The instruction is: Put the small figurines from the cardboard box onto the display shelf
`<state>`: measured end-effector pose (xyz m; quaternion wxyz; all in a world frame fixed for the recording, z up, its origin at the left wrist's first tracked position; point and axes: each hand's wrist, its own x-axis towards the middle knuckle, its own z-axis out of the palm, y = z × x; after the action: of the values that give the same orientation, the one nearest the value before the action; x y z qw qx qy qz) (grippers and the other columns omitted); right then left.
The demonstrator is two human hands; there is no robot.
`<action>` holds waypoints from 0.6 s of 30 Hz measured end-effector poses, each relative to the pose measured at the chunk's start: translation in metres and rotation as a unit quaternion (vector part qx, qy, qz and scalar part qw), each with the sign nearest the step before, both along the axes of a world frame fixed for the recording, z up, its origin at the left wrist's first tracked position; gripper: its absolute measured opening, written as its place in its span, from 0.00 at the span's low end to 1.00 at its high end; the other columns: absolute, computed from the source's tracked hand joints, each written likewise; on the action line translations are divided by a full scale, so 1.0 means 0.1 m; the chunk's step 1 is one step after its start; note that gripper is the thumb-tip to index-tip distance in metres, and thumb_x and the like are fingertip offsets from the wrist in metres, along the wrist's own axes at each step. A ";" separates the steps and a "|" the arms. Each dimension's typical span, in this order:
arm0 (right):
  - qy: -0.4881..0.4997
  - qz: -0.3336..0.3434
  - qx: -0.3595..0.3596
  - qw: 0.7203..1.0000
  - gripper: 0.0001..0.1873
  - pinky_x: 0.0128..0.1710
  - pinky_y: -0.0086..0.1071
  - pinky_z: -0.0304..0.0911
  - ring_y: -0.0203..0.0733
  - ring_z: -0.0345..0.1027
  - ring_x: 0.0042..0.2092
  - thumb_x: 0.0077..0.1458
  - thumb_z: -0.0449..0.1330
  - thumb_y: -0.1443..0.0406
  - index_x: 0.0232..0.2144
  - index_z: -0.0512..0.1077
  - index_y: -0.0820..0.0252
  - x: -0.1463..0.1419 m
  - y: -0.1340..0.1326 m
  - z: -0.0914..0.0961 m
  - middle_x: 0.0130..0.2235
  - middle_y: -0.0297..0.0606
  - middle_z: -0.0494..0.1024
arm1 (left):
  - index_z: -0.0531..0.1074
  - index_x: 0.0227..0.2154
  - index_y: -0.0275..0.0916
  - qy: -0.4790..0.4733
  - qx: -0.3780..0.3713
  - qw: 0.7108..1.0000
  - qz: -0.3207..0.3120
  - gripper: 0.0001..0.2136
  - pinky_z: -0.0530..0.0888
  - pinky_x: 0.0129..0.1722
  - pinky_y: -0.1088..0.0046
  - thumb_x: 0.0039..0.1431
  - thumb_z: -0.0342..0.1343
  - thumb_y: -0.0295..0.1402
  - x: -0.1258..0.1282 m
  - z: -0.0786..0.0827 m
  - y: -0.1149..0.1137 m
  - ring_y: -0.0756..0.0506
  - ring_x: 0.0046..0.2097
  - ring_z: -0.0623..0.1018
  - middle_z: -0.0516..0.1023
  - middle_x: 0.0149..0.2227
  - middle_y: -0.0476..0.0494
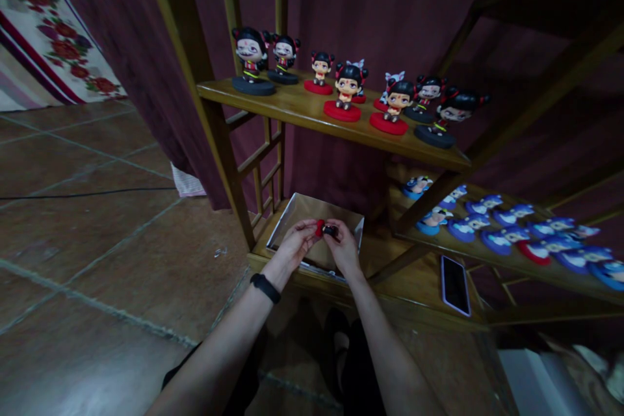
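Both hands meet over an open cardboard box (287, 218) on the bottom shelf, holding one small figurine (330, 231) between them. The figurine has a black-haired head and a red base. My left hand (296, 239), with a dark band at its wrist, is closed on the red base. The fingers of my right hand (343, 247) are closed around the dark head. The figurine's face cannot be made out. Inside the box, only brown inner walls and part of the bottom show, as my hands cover the rest.
Several figurines on red or dark bases, such as this one (343, 94), stand on the upper wooden shelf (292, 104). Blue and white figurines (502, 237) line a lower shelf at right. A phone (455, 286) lies on the bottom shelf. A cable (88, 194) crosses the floor.
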<state>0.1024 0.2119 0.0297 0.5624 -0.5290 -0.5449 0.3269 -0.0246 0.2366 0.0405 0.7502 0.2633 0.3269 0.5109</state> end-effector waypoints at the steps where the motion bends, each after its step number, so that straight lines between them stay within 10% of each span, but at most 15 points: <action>1: 0.000 0.003 -0.002 1.000 0.17 0.45 0.36 0.65 0.38 0.70 0.42 0.44 0.54 0.68 0.41 0.67 0.55 0.00 0.00 0.00 0.41 0.34 0.75 | 0.71 0.33 0.32 0.000 -0.002 1.000 -0.001 0.09 0.73 0.38 0.72 0.46 0.58 0.21 0.00 0.00 0.00 0.49 0.35 0.77 0.77 0.33 0.40; 18: -0.044 -0.045 -0.004 0.998 0.17 0.37 0.33 0.67 0.39 0.70 0.36 0.46 0.55 0.63 0.42 0.67 0.55 0.04 0.00 -0.03 0.38 0.36 0.76 | 0.73 0.32 0.34 0.063 -0.013 0.997 -0.038 0.09 0.72 0.34 0.75 0.44 0.61 0.28 0.00 0.03 -0.01 0.51 0.30 0.76 0.77 0.30 0.43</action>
<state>0.1064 0.2123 0.0269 0.5499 -0.5688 -0.5437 0.2801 -0.0247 0.2353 0.0437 0.7505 0.2973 0.3699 0.4600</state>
